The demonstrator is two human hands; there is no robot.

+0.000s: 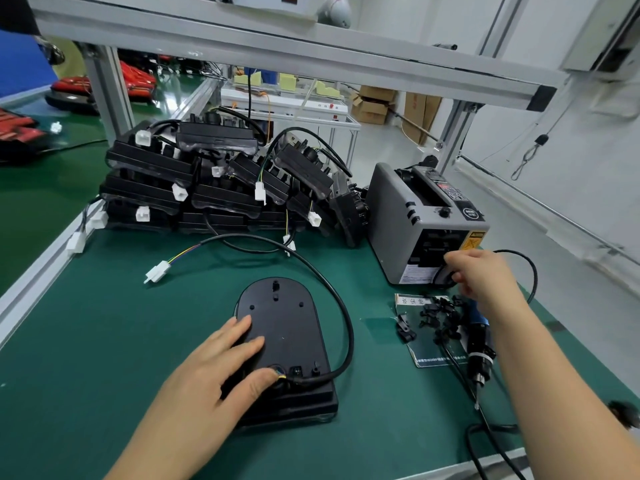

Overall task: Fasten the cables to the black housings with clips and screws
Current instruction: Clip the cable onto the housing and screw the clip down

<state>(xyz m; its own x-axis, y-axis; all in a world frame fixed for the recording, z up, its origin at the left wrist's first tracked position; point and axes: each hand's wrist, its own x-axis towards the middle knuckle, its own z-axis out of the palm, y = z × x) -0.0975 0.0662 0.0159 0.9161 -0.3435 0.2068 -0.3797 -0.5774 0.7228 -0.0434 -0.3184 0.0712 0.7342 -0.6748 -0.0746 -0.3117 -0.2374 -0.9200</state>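
one housing (287, 327) lies flat on the green bench (104, 341), near and centre, rounded end far. its cable (346, 320) leaves the near end, loops loose round the right side and runs far-left to a white plug (158, 271) on the bench. no clip or screw shows on this cable, so i judge this unit is not yet fastened; the work on it looks barely begun.

the left hand (214, 368) rests flat on the housing's left half, fingers straight, thumb tip right beside the cable's exit hole. it holds nothing, only steadies.

the right hand (481, 275) is well right and farther off, at the mouth of the grey dispenser (398, 216). its fingers are curled there, but whether they pinch anything i cannot tell.

the clips (440, 317) sit in a small pile on a card just near-left of that hand. the screwdriver (479, 344) lies untouched under the right forearm, near the pile.

a stack (214, 181) of more housings with trailing cables stands at the far left; whether those are done or waiting cannot be told. on this unit, clipping and screwing are both left to do.
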